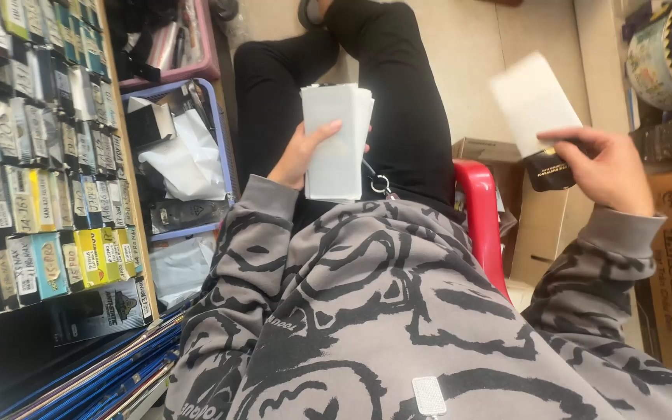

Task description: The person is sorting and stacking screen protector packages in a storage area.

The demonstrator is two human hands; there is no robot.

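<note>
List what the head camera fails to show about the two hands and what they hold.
- Left hand: palm hidden behind the white stack.
- Stack: count too fine to tell.
- Right hand: fingertips hidden behind the dark box.
- White card: motion-blurred, its face unreadable.

Even, fairly bright indoor light, soft shadows (raised white card (533, 101) motion-blurred), slight edge distortion.

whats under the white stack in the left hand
The left hand grips the white stack over a black trouser leg. The lower sheets and the lap directly beneath are covered.
</note>
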